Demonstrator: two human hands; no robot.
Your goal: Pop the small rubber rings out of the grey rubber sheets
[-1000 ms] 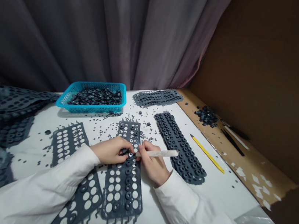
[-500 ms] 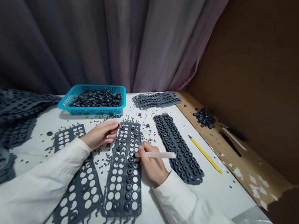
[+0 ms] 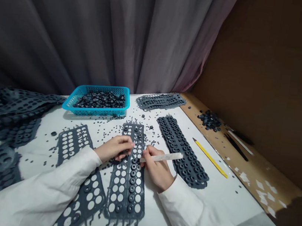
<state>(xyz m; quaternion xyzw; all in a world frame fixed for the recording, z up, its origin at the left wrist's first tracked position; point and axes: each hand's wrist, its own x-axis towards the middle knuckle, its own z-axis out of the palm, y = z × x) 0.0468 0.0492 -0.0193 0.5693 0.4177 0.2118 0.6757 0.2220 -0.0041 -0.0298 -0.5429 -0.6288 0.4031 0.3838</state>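
A dark grey rubber sheet with rows of round holes lies lengthwise in front of me. Several thick black rubber rings sit in one of its right-hand columns. My right hand grips a slim white stick-like tool, its tip pointing left at that column. Over the middle of the sheet, my left hand is closed, thumb and fingertips together. Whatever it may pinch is hidden. Under my left forearm are more perforated sheets, partly covered by the sleeve.
A blue basket of small black rubber parts stands at the back. A ring-filled strip and a yellow pencil-like tool lie to the right. Dark sheets are heaped at left. Small black bits litter the white table.
My left hand has moved from the sheet's upper left edge toward its middle, nearer my right hand. The right hand keeps its grip on the white tool. The view has shifted slightly.
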